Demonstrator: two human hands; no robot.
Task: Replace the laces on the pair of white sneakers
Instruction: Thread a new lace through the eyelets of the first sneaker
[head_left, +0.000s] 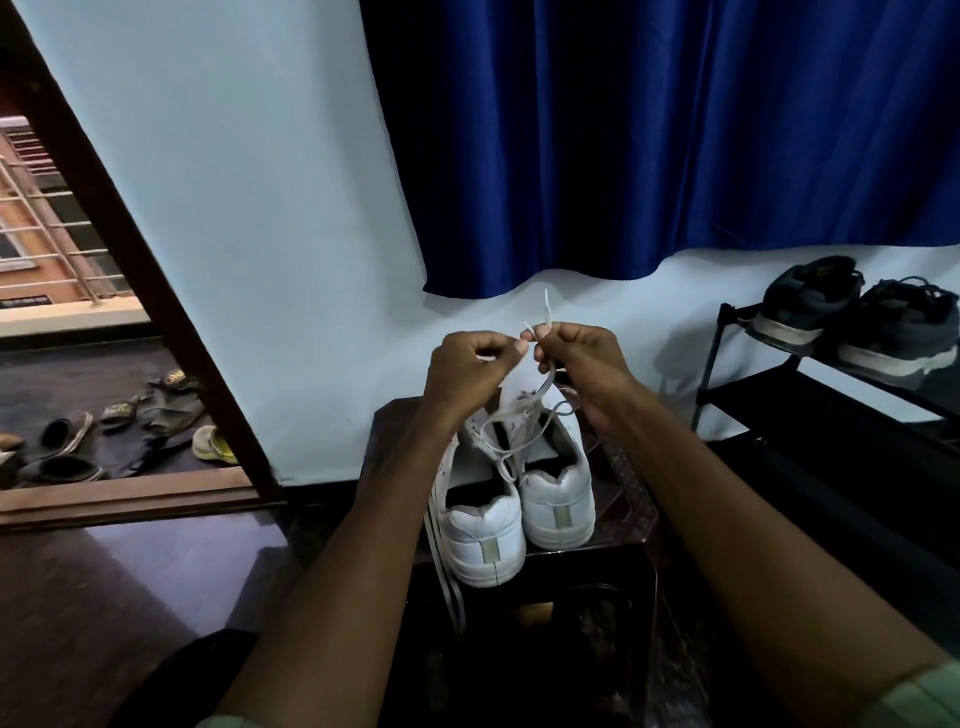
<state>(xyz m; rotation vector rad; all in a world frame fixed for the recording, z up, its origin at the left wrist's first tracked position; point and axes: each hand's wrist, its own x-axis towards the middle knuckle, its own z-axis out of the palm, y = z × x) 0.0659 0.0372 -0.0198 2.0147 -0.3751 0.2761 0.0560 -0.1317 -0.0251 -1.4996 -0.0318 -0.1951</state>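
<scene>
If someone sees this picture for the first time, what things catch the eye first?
First, the two hands, left hand and right hand, raised at the centre, pinching the ends of a white lace. Just below, the white sneakers stand side by side on a dark stool, heels toward the camera. Behind hangs a deep blue curtain.

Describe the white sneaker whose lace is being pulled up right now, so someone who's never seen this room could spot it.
Below the blue curtain, a dark stool stands against the pale wall with two white sneakers on it, heels toward the camera. The one meant is the right sneaker, farther back. Unlike its neighbour, its tongue stands up and its lace rises to the left hand and right hand above it.
</scene>
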